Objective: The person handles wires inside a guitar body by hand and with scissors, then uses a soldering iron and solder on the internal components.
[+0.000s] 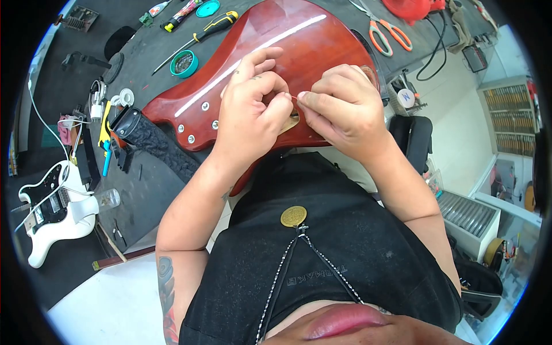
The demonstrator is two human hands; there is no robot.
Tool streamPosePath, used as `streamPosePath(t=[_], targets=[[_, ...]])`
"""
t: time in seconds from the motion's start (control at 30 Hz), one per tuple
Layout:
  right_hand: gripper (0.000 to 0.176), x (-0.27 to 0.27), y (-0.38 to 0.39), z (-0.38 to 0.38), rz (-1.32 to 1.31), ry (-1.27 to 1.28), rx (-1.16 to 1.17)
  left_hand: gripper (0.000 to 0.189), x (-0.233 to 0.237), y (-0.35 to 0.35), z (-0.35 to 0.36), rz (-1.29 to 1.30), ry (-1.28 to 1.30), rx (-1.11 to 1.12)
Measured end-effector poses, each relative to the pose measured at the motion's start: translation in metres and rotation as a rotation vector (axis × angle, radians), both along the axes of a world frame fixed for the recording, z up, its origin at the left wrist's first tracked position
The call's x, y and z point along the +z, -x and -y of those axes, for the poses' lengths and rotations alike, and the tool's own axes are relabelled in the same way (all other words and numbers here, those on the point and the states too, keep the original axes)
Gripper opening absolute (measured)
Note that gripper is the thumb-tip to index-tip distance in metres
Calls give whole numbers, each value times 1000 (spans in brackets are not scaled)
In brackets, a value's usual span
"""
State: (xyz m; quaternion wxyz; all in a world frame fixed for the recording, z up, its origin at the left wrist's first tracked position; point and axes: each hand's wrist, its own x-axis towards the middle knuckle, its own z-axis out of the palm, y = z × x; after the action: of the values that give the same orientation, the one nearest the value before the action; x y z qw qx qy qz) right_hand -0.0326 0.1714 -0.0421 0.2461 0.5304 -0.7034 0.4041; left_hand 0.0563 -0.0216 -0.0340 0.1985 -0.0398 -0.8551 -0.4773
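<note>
Pinching a thin red strand between left hand thumb and forefinger, other fingers loosely bent and fanned. Closing right hand thumb and forefinger at the strand's other end, remaining fingers curled in. Holding both hands near each other, fingertips just apart. Can't tell exactly what the strand is, too small.

Working over a glossy red guitar body, lying directly beneath both hands. Seeing a gold-coloured piece just below left fingertips, partly hidden, and metal fittings in the body left of left hand.

Spotting a screwdriver and a teal pot on the table, beyond and left of left hand; orange-handled scissors beyond and right of right hand. Noting a white guitar well left of left hand.
</note>
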Motion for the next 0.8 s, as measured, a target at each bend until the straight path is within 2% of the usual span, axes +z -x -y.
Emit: streamPosePath(t=[0.4, 0.5, 0.6, 0.67, 0.8], targets=[[23, 13, 3, -14, -189, -9, 59, 10, -2, 8, 8, 136, -113, 91], [15, 21, 26, -37, 114, 46, -141, 9, 0, 7, 7, 135, -108, 87], [21, 32, 87, -84, 272, -20, -477, 9, 1, 4, 8, 108, -63, 97], [21, 18, 143, -111, 405, -70, -610, 10, 7, 1, 7, 151, -63, 51], [19, -12, 198, -127, 324, -183, -617, 8, 15, -10, 0, 51, 74, -2]])
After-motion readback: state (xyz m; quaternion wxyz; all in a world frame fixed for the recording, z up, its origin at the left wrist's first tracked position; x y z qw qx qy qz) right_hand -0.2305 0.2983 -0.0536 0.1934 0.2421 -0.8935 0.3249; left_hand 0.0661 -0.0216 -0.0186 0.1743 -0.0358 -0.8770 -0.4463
